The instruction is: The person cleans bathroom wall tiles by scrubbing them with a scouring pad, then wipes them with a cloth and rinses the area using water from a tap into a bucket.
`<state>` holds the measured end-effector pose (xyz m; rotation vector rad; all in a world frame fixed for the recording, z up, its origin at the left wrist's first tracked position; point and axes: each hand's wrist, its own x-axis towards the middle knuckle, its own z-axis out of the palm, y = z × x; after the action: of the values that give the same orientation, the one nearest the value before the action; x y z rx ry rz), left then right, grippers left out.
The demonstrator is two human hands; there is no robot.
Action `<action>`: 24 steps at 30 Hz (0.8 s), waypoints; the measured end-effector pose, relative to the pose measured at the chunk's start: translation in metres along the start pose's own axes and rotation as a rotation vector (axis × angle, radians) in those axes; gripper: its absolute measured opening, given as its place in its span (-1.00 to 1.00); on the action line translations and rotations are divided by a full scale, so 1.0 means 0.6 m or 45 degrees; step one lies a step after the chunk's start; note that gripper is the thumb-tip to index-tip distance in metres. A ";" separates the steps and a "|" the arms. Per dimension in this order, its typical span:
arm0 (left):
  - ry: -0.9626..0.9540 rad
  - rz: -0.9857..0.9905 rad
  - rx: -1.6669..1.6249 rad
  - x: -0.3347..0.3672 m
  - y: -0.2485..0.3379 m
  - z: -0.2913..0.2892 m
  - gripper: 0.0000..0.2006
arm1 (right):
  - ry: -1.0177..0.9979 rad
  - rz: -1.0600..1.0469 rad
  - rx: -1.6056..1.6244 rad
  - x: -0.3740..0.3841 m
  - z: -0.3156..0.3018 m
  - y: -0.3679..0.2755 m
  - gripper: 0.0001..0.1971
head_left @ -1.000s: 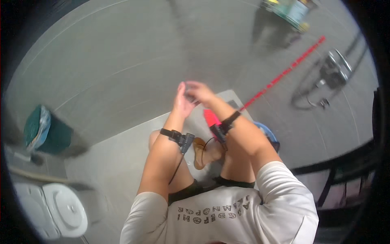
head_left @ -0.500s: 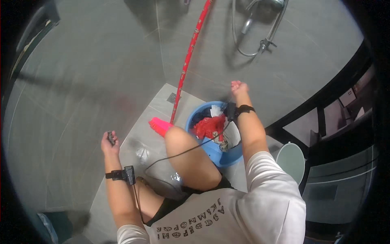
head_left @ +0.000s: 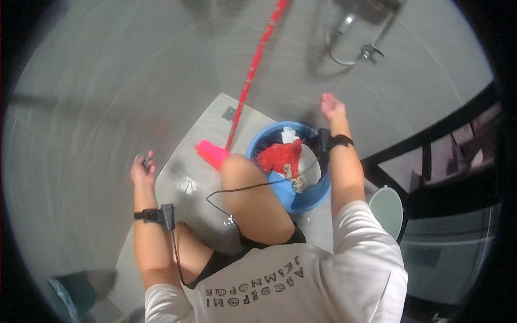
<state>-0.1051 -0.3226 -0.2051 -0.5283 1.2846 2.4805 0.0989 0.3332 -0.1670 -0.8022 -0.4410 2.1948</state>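
Note:
My left hand is raised at the left, its fingers curled around a small dark grey object whose kind I cannot make out. Out beyond the blue basin, my right hand is closed like a fist; whatever it may hold is hidden. In the basin lie a red cloth, a pale cloth and dark fabric, heaped together. Each forearm wears a black strap with a small box, and a thin cable crosses my bent leg.
A broom with a pink head and red patterned handle leans near the corner, beside a floor drain. A pale green bucket stands at the right. Shower fittings hang on the far wall. Wet patches shine on the tiles.
My right hand has moved a little farther out and right, and my left hand slightly up. The view has shifted. Both hands stay closed.

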 end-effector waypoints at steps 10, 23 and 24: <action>-0.066 -0.111 -0.586 -0.029 -0.006 0.137 -0.64 | -0.868 0.822 -0.752 -0.397 0.317 0.413 -0.63; 0.380 2.677 2.143 -0.075 0.404 0.014 -0.39 | -1.335 0.109 -1.329 -0.482 0.261 0.604 -0.77; 0.371 2.666 2.163 -0.068 0.408 -0.003 -0.39 | -1.241 0.094 -1.421 -0.473 0.246 0.601 -0.78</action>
<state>-0.1717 -0.4641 -0.0123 -0.7049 -1.8379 -0.0079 -0.0412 -0.1269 -0.1314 -0.1433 -2.2381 2.1702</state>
